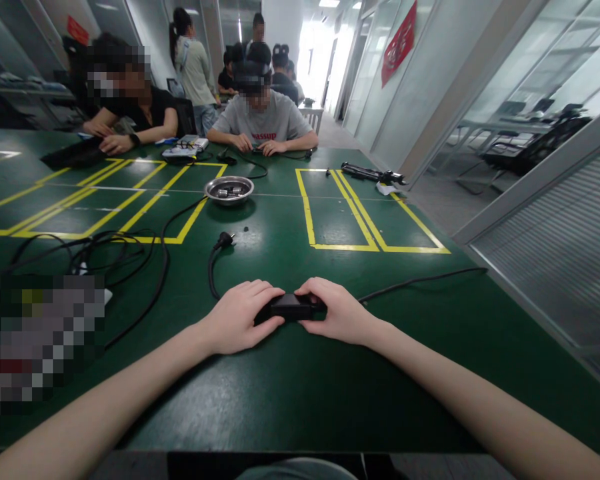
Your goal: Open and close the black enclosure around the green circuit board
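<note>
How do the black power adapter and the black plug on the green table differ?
The power adapter is held between the left hand and the right hand, while the plug lies untouched on the table. The power adapter is a larger, blocky box; the plug is smaller, with pins sticking out. Both are black.

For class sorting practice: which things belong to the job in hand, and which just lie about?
In the job:
black power adapter, held by left hand and right hand
power plug
cords beside both hands

Probably lying about:
metal bowl
black cables
apparently a folded tripod
</note>
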Tool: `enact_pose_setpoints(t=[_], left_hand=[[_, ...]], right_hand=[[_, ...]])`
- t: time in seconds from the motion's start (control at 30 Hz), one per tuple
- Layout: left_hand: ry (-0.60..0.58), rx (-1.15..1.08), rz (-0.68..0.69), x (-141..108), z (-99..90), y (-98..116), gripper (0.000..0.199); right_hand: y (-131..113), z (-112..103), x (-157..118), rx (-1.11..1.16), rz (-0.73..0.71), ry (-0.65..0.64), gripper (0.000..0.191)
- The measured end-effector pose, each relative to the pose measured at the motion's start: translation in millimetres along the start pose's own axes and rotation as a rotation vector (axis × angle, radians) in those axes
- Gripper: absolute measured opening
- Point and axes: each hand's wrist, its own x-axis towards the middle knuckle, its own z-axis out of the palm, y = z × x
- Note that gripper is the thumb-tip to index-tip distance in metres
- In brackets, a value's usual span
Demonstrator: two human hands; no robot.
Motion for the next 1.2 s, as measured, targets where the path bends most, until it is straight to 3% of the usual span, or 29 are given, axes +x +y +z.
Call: enact_pose_setpoints(t=[0.4,0.73,0.93,1.2], left_hand=[[-0.026,0.051,-0.011,1.0,5.3,-1.7,0.024],[-0.025,0.049,-0.001,0.5,6.5,3.3,0.028],[0.031,0.159,0.073,0.5,5.3,3.9,0.044],[-0.014,0.214,0.081,0.8,2.9,8.4,0.039]], right_hand=[[3.1,-0.7,-0.6,-0.183,-0.163,-0.034,0.019],[-5.6,-1.8,0.2,-0.201,-0.276,-0.001,0.029],[-9.4,-3.4,-0.2,-0.266,-0.260,0.015,0.027],[-11.2,0.6,-1.7,-0.225,-0.306,0.097,0.032]])
